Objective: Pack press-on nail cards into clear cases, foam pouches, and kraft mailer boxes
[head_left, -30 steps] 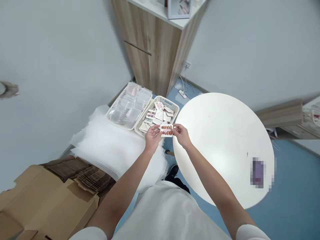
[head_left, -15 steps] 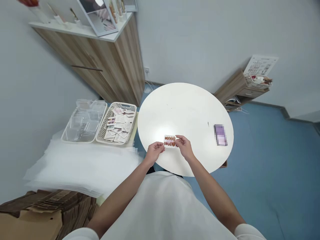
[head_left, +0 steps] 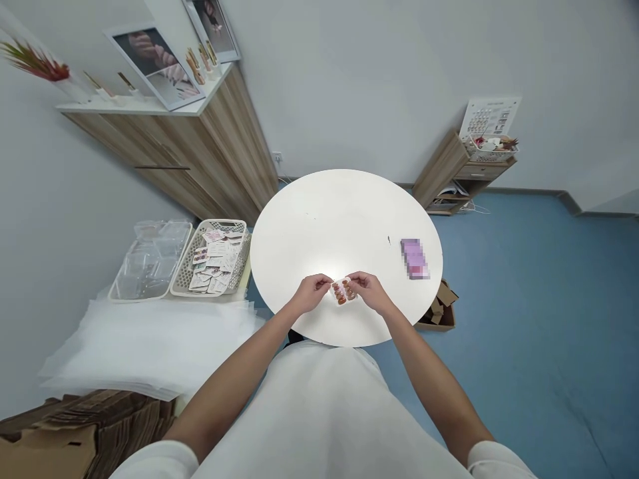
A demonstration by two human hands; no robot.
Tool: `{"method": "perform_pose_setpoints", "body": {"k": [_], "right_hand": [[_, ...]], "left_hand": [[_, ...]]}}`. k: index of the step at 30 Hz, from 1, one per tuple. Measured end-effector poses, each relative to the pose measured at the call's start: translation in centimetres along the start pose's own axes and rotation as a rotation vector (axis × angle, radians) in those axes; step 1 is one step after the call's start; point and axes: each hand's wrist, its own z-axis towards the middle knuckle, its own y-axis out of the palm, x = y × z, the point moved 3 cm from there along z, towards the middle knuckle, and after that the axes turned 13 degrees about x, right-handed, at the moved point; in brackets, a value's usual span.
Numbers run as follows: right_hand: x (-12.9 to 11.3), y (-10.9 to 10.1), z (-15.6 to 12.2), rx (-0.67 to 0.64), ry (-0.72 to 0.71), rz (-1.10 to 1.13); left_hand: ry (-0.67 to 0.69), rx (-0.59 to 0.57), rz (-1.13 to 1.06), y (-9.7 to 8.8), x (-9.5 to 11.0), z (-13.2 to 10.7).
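Note:
A small clear-and-white pack of press-on nails (head_left: 342, 293), with brownish-orange nails in two rows, is held tilted just above the near part of the white round table (head_left: 329, 199). My left hand (head_left: 313, 293) pinches at the upper left corner of the pack, thumb and fingers together. On the other side, my right hand (head_left: 370, 291) grips the pack's right edge, with the thumb over its front. To the right on the tabletop lies a purple blurred item (head_left: 414, 258), and near it a tiny dark object (head_left: 389, 240).
Left of the table stand a lattice basket (head_left: 182, 281) of small printed cards and a tray of clear plastic boxes (head_left: 154, 256). Translucent sheets (head_left: 144, 342) and folded cardboard (head_left: 74, 432) lie nearer. A wooden cabinet (head_left: 219, 146), a small shelf (head_left: 439, 166) and a cardboard box (head_left: 439, 316) surround the table.
The pack has turned, so its nail rows now run steeply instead of level. Both hands have stayed on it. My view has shifted, showing more of the cabinet top and the box.

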Motion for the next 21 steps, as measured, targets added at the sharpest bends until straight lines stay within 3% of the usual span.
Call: {"method": "perform_pose_setpoints", "body": {"k": [4, 7, 13, 17, 21], "right_hand": [[1.1, -1.2, -0.8, 0.163, 0.058, 0.143], [2.3, -1.1, -1.7, 0.197, 0.136, 0.288], [3.6, -0.2, -3.2, 0.14, 0.224, 0.355], [3.7, -0.3, -3.4, 0.051, 0.235, 0.276], [3.2, -1.2, -3.2, -0.007, 0.111, 0.106]], "left_hand": [[-0.118, 0.079, -0.127, 0.9, -0.1, -0.6], [-0.18, 0.031, -0.162, 1.7, -0.9, -1.7], [-0.155, 0.141, -0.164, 2.0, -1.8, -2.3], [-0.119, 0.125, -0.124, 1.9, -1.7, -2.0], [-0.139, 0.134, -0.113, 1.5, -1.8, -1.9]]}}
